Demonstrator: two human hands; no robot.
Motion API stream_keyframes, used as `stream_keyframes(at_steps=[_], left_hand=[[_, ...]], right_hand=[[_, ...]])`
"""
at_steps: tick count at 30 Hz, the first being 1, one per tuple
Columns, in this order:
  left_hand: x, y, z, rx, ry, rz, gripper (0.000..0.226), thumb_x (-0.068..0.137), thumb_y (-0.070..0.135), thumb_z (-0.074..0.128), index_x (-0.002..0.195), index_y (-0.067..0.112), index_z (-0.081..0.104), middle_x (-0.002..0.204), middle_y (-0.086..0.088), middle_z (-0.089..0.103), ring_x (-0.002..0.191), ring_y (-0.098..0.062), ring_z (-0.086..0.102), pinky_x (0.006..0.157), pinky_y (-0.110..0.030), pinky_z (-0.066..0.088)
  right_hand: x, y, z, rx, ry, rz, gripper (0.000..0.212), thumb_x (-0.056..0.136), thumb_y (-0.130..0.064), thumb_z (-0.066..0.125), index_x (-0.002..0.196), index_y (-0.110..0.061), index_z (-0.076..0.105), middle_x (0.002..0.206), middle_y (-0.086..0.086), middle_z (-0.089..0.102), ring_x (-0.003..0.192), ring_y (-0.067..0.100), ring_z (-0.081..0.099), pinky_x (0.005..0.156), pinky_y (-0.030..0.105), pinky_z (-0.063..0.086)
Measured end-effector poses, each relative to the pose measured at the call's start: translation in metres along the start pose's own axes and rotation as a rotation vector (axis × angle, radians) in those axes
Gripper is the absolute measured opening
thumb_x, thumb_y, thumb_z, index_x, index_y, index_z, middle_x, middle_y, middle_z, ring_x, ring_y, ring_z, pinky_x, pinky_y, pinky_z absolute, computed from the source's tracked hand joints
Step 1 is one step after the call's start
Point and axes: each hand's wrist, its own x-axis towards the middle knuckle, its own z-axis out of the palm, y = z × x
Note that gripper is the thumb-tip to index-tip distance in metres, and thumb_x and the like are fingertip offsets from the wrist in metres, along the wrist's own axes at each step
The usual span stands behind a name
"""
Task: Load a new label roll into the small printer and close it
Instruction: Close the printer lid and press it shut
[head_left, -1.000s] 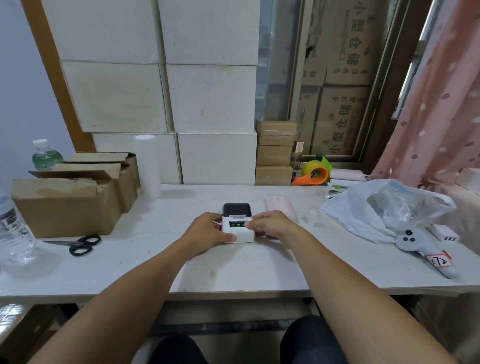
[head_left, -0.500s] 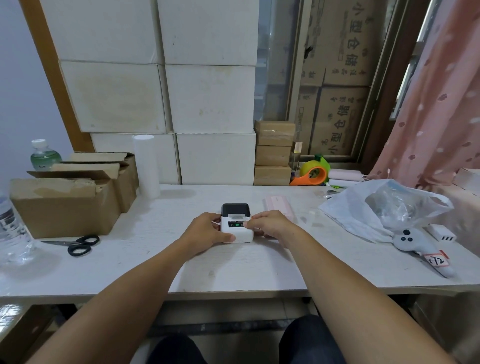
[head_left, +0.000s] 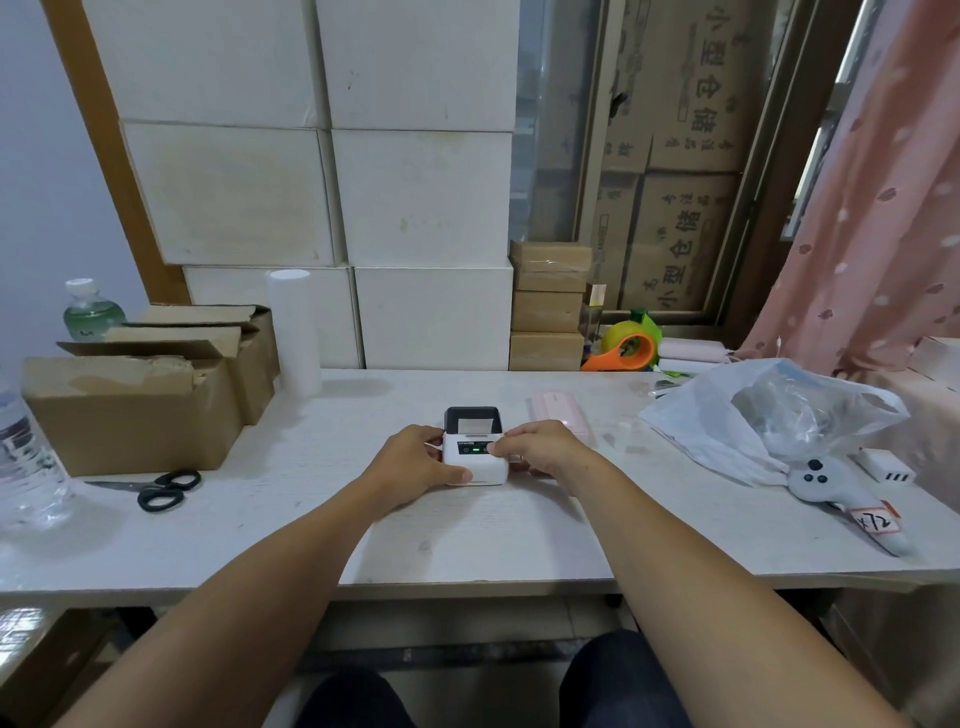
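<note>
A small white printer (head_left: 474, 452) with a dark lid and a green light stands mid-table, its lid down. White label paper (head_left: 474, 420) shows behind the lid's window. My left hand (head_left: 415, 462) grips its left side, thumb on the front corner. My right hand (head_left: 545, 449) holds the right side, with a finger on the top panel near the light.
Open cardboard boxes (head_left: 140, 405) and black scissors (head_left: 161, 488) lie left, with a water bottle (head_left: 26, 457) at the edge. A tall white roll (head_left: 293, 332) stands behind. A pink case (head_left: 558, 410), plastic bag (head_left: 769, 415), grey handheld device (head_left: 841, 493) and tape dispenser (head_left: 626, 351) sit right.
Both hands stay on the printer; my right finger has shifted slightly on the top panel. The printer has not moved.
</note>
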Motion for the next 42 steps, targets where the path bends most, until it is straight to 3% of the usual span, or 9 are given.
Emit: stream_keyframes(at_steps=[4,10,14,18,21,25,30,42], left_hand=[[0.0,0.0,0.001,-0.01,-0.007,0.008,0.063,0.064,0.037,0.094,0.122,0.028,0.073,0.105,0.01,0.078,0.095,-0.005,0.072,0.079,-0.023,0.054],[-0.002,0.004,-0.001,0.003,-0.01,0.016,0.055,0.068,0.032,0.093,0.119,0.026,0.074,0.102,0.01,0.078,0.092,-0.004,0.071,0.074,-0.02,0.05],[-0.002,0.008,-0.002,0.001,-0.012,-0.005,0.043,0.071,0.026,0.094,0.108,0.028,0.072,0.095,0.012,0.075,0.087,-0.006,0.07,0.066,-0.017,0.046],[-0.002,0.008,-0.002,0.002,0.0,-0.008,0.05,0.07,0.028,0.095,0.111,0.03,0.067,0.1,0.013,0.073,0.09,-0.002,0.069,0.069,-0.018,0.047],[-0.002,0.006,-0.002,0.003,-0.004,0.001,0.051,0.07,0.029,0.094,0.115,0.029,0.071,0.102,0.014,0.074,0.092,-0.002,0.069,0.07,-0.017,0.048],[-0.001,0.004,-0.002,0.009,-0.008,0.01,0.058,0.068,0.033,0.093,0.122,0.028,0.073,0.104,0.011,0.077,0.092,-0.004,0.071,0.073,-0.019,0.05],[0.0,0.002,-0.002,0.017,-0.012,0.012,0.058,0.066,0.038,0.092,0.12,0.03,0.074,0.104,0.013,0.078,0.093,-0.004,0.072,0.076,-0.022,0.052],[-0.001,0.002,-0.001,-0.007,0.0,0.011,0.063,0.066,0.036,0.094,0.125,0.028,0.072,0.108,0.012,0.077,0.094,-0.003,0.071,0.074,-0.018,0.051]], right_hand=[[0.001,0.001,0.001,0.0,0.004,-0.006,0.026,0.07,-0.03,0.089,0.093,-0.019,0.082,0.097,0.002,0.078,0.087,0.019,0.066,0.07,0.028,0.048],[0.001,-0.003,0.005,-0.018,0.031,0.001,0.03,0.069,-0.03,0.085,0.095,-0.015,0.08,0.093,0.002,0.077,0.081,0.018,0.067,0.065,0.029,0.05],[0.004,-0.011,0.01,-0.065,0.051,0.006,0.033,0.063,-0.029,0.082,0.092,-0.014,0.078,0.095,0.005,0.078,0.095,0.024,0.073,0.085,0.038,0.06],[0.005,-0.006,0.0,-0.028,-0.013,0.001,0.029,0.075,-0.025,0.089,0.1,-0.015,0.079,0.097,0.002,0.076,0.088,0.017,0.069,0.072,0.029,0.053],[0.006,0.002,-0.004,-0.004,-0.019,-0.026,0.025,0.074,-0.03,0.092,0.093,-0.024,0.076,0.103,0.0,0.076,0.095,0.018,0.068,0.077,0.028,0.049],[0.004,0.002,-0.004,0.022,-0.023,-0.027,0.022,0.075,-0.028,0.091,0.091,-0.024,0.076,0.098,-0.002,0.075,0.089,0.016,0.065,0.073,0.027,0.048],[0.006,0.004,-0.004,0.009,-0.024,-0.029,0.038,0.075,-0.031,0.091,0.108,-0.019,0.078,0.106,0.001,0.077,0.093,0.017,0.067,0.077,0.028,0.05],[0.008,0.007,-0.005,0.04,-0.041,-0.043,0.038,0.077,-0.029,0.091,0.111,-0.017,0.078,0.107,0.001,0.077,0.095,0.015,0.069,0.078,0.027,0.05]])
